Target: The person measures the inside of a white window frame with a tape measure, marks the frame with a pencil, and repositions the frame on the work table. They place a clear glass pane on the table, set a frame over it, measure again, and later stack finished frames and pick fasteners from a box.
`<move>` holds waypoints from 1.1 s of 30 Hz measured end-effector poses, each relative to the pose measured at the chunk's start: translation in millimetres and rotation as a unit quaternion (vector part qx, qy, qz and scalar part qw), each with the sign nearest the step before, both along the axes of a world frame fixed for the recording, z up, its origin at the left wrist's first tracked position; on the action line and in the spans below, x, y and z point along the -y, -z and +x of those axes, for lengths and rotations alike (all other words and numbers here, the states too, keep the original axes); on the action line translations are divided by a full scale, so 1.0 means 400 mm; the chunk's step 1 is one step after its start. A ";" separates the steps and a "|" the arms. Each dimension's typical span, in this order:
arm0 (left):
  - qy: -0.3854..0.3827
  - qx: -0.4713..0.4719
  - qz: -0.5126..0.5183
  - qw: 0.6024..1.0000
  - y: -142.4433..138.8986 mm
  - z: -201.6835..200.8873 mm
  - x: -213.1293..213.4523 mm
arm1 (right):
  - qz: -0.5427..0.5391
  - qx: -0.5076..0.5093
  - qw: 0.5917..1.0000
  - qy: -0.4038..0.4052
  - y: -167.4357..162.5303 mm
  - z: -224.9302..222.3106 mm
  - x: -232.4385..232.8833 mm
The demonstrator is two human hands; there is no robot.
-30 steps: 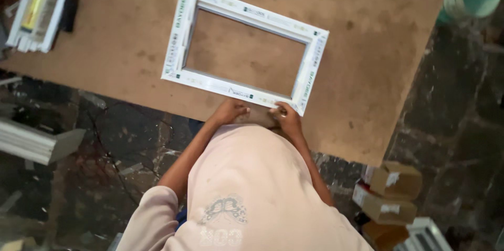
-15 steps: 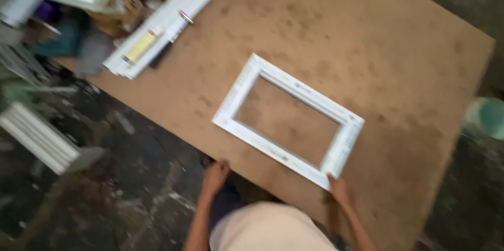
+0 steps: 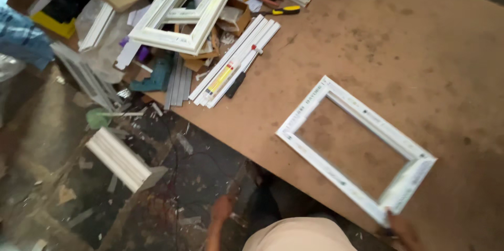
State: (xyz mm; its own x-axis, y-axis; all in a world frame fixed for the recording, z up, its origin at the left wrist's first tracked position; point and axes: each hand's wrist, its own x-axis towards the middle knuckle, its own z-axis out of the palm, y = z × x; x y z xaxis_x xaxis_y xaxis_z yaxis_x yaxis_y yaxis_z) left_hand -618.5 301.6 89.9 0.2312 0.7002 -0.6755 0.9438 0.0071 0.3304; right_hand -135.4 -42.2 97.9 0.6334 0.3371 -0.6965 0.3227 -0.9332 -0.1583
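A white rectangular window frame (image 3: 329, 169) lies flat and askew on the brown board table (image 3: 420, 46). My right hand (image 3: 403, 231) is at the bottom edge of view and holds the frame's near right corner. My left hand (image 3: 221, 209) hangs off the table, below its near edge and over the littered floor. It touches nothing, and it is too blurred to show its fingers. My pale shirt (image 3: 299, 236) fills the bottom middle.
A bundle of white strips (image 3: 233, 62) and a stack of white frames (image 3: 184, 15) crowd the table's far left corner, beside a yellow-handled screwdriver (image 3: 286, 11). A white profile offcut (image 3: 123, 159) lies on the floor. Another person's blue sleeve (image 3: 21, 38) shows at the left.
The view has swung left and nearer. My left hand has come off the frame's near rail and dropped below the table edge. My right hand stays at the frame's corner.
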 end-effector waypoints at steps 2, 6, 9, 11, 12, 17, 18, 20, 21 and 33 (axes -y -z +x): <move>-0.044 0.123 0.085 0.988 -0.003 -0.012 0.018 | -0.045 -0.024 0.993 0.104 -0.001 -0.073 -0.003; -0.104 0.080 0.093 0.987 0.037 0.094 0.133 | 0.026 -0.060 0.972 0.226 -0.015 -0.136 -0.024; -0.059 0.143 0.062 0.986 0.039 0.218 0.253 | 0.054 -0.037 0.984 0.167 -0.051 -0.078 -0.024; -0.032 0.178 0.033 0.983 0.032 0.309 0.327 | 0.062 -0.006 0.991 0.121 -0.071 -0.020 -0.015; -0.021 0.179 0.015 0.984 0.024 0.355 0.373 | 0.060 0.015 0.993 0.098 -0.075 0.005 -0.003; 0.154 0.274 -0.026 0.949 0.000 0.547 0.534 | 0.052 0.151 0.986 0.042 -0.069 0.023 0.085; 0.175 0.308 -0.033 0.935 0.001 0.586 0.558 | 0.113 0.141 0.982 0.063 -0.065 0.001 0.099; 0.212 0.420 -0.013 0.882 0.006 0.675 0.595 | 0.294 0.105 0.947 0.071 -0.059 -0.050 0.108; 0.205 0.428 -0.062 0.878 0.008 0.711 0.626 | 0.407 0.079 0.908 0.060 -0.062 -0.077 0.112; 0.263 0.302 -0.374 0.836 0.082 0.938 0.609 | 0.340 -0.118 0.933 0.024 -0.058 0.061 0.172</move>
